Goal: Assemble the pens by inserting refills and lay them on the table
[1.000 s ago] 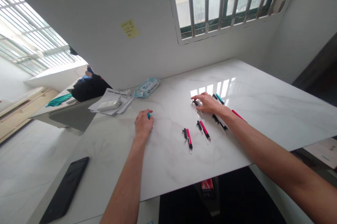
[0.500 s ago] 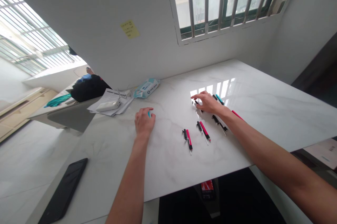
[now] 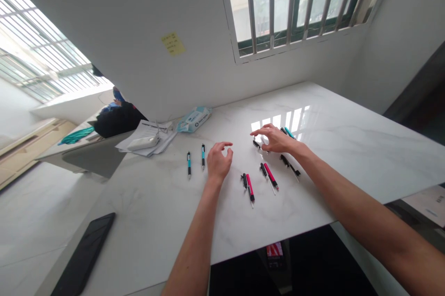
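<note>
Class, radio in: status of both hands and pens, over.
Left hand open, empty, beside two teal pens. Right hand fingering small black pen part. Nothing between hands.

Barred window (image 3: 292, 4) above white marble table (image 3: 347, 148).

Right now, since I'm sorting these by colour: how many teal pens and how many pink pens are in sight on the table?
Teal pens: 3
Pink pens: 2
Total: 5
The black pieces beside them are not counted, and the right forearm may hide more.
</note>
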{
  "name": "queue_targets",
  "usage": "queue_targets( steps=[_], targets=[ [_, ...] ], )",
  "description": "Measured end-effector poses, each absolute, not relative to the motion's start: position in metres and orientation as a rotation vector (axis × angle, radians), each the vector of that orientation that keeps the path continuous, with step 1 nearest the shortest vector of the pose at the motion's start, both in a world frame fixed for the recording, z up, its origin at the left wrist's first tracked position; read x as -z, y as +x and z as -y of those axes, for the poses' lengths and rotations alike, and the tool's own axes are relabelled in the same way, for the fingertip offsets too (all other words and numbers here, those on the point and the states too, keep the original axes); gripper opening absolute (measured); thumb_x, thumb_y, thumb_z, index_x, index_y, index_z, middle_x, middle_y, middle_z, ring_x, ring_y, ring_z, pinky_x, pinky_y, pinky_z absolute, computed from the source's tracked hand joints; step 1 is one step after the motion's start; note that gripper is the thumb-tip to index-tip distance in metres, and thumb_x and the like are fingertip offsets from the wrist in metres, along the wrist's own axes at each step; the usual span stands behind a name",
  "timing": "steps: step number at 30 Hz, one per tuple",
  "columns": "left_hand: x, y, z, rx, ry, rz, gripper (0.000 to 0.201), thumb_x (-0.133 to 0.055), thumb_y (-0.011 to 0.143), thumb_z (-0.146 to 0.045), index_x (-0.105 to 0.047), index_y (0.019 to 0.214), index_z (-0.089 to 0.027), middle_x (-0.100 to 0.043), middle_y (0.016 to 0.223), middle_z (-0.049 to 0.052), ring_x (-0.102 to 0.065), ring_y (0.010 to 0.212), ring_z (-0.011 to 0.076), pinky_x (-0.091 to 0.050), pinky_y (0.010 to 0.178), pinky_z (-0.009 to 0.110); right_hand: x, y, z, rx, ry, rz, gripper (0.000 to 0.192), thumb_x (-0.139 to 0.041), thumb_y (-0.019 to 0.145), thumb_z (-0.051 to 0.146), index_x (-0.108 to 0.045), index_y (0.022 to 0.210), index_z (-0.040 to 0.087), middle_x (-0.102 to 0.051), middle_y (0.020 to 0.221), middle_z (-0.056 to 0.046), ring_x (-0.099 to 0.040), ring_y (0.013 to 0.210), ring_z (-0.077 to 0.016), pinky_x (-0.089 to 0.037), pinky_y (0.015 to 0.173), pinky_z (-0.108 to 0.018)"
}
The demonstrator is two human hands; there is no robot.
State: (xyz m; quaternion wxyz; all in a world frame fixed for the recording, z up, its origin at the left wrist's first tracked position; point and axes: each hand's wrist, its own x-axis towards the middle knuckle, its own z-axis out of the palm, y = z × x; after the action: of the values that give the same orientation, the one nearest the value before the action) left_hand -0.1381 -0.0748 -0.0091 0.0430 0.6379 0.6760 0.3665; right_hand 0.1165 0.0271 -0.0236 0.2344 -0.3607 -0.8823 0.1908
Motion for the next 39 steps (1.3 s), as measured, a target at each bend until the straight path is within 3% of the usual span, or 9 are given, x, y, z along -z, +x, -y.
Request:
queue_targets(
  steps=[8, 16, 23, 28, 34, 39],
  targets=[
    [0.024, -0.144, 0.08, -1.169, 1.879, -1.946, 0.025, -0.057, 0.087, -0.022, -0.077, 0.102, -0.025, -0.076, 0.111, 0.005, -0.069, 0.089, 0.0204, -0.055, 0.086, 0.035, 0.024, 0.11, -0.026, -0.539, -0.976, 2.485, 0.067, -0.068, 0.077, 0.013, -0.065, 0.142, 0.03, -0.073, 0.129, -0.006, -0.047, 0.138, -0.0344, -0.046, 0.11, -0.05],
    [0.033, -0.161, 0.07, -0.986, 1.973, -2.011, 0.032, -0.06, 0.091, -0.03, -0.073, 0.12, -0.023, -0.071, 0.13, 0.01, -0.063, 0.125, 0.0289, -0.042, 0.118, 0.046, 0.032, 0.107, -0.029, -0.508, -0.955, 2.489, 0.063, -0.07, 0.078, 0.015, -0.067, 0.139, 0.031, -0.075, 0.125, -0.007, -0.05, 0.135, -0.0332, -0.048, 0.11, -0.049],
    [0.042, -0.179, 0.06, -0.968, 1.899, -2.258, 0.04, -0.065, 0.089, -0.037, -0.07, 0.126, -0.023, -0.063, 0.143, 0.015, -0.052, 0.14, 0.0338, -0.028, 0.126, 0.052, 0.03, 0.106, -0.028, -0.506, -0.95, 2.46, 0.059, -0.072, 0.077, 0.015, -0.071, 0.134, 0.031, -0.076, 0.12, -0.006, -0.052, 0.134, -0.0348, -0.051, 0.107, -0.051],
    [0.046, -0.186, 0.064, -0.969, 1.822, -2.382, 0.041, -0.068, 0.087, -0.037, -0.069, 0.127, -0.025, -0.061, 0.146, 0.016, -0.048, 0.143, 0.0358, -0.026, 0.124, 0.059, 0.03, 0.107, -0.026, -0.52, -0.961, 2.471, 0.059, -0.073, 0.077, 0.016, -0.071, 0.135, 0.03, -0.076, 0.12, -0.007, -0.051, 0.136, -0.0357, -0.05, 0.107, -0.051],
    [0.03, -0.18, 0.07, -1.1, 1.867, -2.31, 0.034, -0.062, 0.089, -0.031, -0.071, 0.121, -0.023, -0.068, 0.135, 0.014, -0.057, 0.133, 0.031, -0.035, 0.122, 0.051, 0.031, 0.109, -0.03, -0.511, -0.95, 2.405, 0.058, -0.071, 0.078, 0.015, -0.071, 0.135, 0.026, -0.076, 0.119, -0.008, -0.052, 0.131, -0.0336, -0.051, 0.105, -0.049],
    [0.015, -0.154, 0.076, -1.277, 1.718, -1.83, 0.031, -0.063, 0.094, -0.042, -0.072, 0.116, -0.022, -0.076, 0.116, 0.01, -0.072, 0.102, 0.0238, -0.056, 0.096, 0.04, 0.022, 0.103, -0.022, -0.417, -0.836, 2.257, 0.063, -0.069, 0.079, 0.012, -0.065, 0.141, 0.027, -0.074, 0.127, -0.006, -0.053, 0.127, -0.0322, -0.049, 0.108, -0.051]
  ],
)
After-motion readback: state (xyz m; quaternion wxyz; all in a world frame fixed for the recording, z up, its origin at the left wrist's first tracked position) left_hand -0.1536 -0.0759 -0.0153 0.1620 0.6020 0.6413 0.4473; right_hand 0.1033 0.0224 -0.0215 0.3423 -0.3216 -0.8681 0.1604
